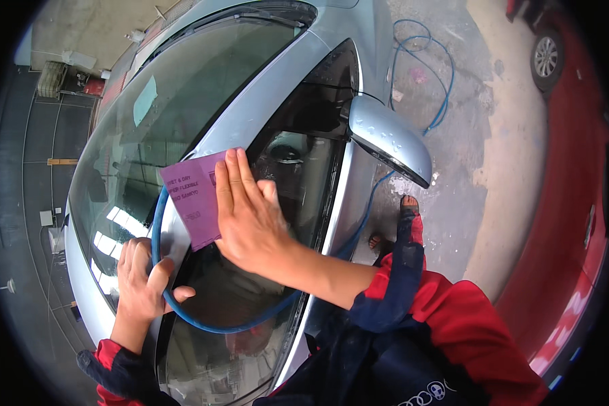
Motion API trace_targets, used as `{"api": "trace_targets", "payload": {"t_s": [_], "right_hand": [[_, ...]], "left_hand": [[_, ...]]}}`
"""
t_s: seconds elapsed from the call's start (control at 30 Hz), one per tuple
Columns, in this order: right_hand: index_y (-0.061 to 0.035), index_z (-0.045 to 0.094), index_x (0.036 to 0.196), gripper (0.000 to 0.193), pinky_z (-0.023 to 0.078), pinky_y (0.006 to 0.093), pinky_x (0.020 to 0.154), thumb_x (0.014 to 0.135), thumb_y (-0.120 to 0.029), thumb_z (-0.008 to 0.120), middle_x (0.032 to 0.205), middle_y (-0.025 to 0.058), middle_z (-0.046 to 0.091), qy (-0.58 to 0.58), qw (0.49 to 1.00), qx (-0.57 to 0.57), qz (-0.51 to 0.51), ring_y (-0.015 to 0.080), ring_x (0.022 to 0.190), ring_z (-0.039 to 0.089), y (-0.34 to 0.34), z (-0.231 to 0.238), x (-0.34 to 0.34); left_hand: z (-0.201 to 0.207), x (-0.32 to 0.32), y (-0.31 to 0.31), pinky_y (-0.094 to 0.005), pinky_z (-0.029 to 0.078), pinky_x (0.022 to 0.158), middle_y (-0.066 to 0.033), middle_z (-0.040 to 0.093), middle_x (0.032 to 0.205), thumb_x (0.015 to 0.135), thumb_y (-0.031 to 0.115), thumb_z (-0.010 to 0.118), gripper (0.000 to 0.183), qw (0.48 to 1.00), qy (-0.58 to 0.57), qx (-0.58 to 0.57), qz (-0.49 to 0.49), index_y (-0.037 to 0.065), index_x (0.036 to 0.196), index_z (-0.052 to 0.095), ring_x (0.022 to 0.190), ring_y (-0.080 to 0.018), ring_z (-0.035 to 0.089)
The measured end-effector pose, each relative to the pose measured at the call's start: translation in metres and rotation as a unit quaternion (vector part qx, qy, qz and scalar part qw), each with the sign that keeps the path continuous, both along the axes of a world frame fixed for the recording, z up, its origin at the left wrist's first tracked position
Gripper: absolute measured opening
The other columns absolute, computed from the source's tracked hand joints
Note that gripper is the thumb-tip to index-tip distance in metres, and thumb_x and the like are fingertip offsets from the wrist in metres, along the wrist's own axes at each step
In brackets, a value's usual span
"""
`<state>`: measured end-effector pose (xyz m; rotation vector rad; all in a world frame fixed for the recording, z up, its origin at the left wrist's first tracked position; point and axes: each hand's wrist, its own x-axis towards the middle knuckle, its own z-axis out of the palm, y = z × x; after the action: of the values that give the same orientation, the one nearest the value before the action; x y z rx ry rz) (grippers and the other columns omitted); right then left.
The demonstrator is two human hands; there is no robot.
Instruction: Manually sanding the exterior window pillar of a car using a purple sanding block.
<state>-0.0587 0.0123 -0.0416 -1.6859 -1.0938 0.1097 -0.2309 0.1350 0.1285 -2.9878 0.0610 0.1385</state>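
My right hand [254,220] presses a purple sheet of sandpaper [193,203] against the silver-blue windscreen pillar [240,111] of a car. Its fingers are straight and close together, lying over the sheet's right edge; the thumb is hidden. Lower left, my left hand [143,276] is closed around a blue hose [157,233], with fingers curled. The hose's upper end is at the sandpaper's left edge. From my left hand it loops across the side window [230,284] and passes behind my right forearm. Water drops bead on the wing mirror [389,135].
The wet windscreen [155,122] lies left of the pillar. More blue hose [446,81] coils on the wet concrete floor [446,223]. A red car [561,203] stands at the right. My sandalled foot [409,201] is beside the car door.
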Motion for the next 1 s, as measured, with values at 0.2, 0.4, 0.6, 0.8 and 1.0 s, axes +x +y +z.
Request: {"api": "trace_targets", "payload": {"t_s": [0.2,0.4,0.6,0.8,1.0], "right_hand": [[0.0238,0.042,0.149,0.080,0.040,0.0555,0.106,0.088,-0.020,0.071,0.158,0.0436,0.041,-0.014,0.995,-0.044,-0.087,0.0530,0.153,0.036,0.027,-0.009,0.037],[0.0217,0.041,0.150,0.088,0.040,0.0509,0.107,0.086,-0.027,0.077,0.161,0.0417,0.039,-0.036,0.997,-0.018,-0.067,0.0466,0.159,0.032,0.021,-0.016,0.033],[0.0227,0.038,0.152,0.086,0.041,0.0529,0.105,0.084,-0.019,0.072,0.160,0.0445,0.037,-0.001,0.999,0.034,0.026,0.0521,0.157,0.031,-0.007,0.010,-0.014],[0.0205,0.044,0.148,0.084,0.039,0.0513,0.106,0.085,-0.024,0.076,0.157,0.0405,0.045,-0.010,0.997,-0.022,-0.073,0.0479,0.154,0.038,0.023,-0.006,0.052],[0.0214,0.044,0.149,0.081,0.039,0.0532,0.106,0.086,-0.021,0.073,0.159,0.0405,0.044,-0.062,0.997,-0.021,-0.029,0.0454,0.156,0.036,0.002,-0.010,0.007]], "left_hand": [[-0.001,0.000,-0.001,-0.0497,0.044,0.069,-0.0199,0.052,0.089,0.094,0.073,0.061,0.070,1.000,-0.011,0.018,-0.003,0.003,0.096,0.059,0.079,-0.0406,0.055],[0.001,-0.006,-0.001,-0.0486,0.043,0.069,-0.0200,0.051,0.089,0.097,0.072,0.057,0.068,1.000,-0.014,0.017,0.002,0.004,0.095,0.059,0.079,-0.0396,0.055],[0.002,0.002,-0.002,-0.0499,0.044,0.069,-0.0200,0.051,0.090,0.095,0.071,0.060,0.067,1.000,-0.008,0.011,0.005,0.004,0.097,0.059,0.080,-0.0408,0.055],[0.001,0.002,-0.003,-0.0498,0.046,0.070,-0.0190,0.050,0.090,0.092,0.071,0.064,0.066,1.000,-0.017,0.016,0.001,0.005,0.095,0.059,0.079,-0.0409,0.056],[0.005,0.000,-0.002,-0.0487,0.045,0.069,-0.0189,0.051,0.089,0.092,0.071,0.064,0.067,1.000,-0.015,0.002,-0.007,0.005,0.093,0.060,0.079,-0.0402,0.056]]}}
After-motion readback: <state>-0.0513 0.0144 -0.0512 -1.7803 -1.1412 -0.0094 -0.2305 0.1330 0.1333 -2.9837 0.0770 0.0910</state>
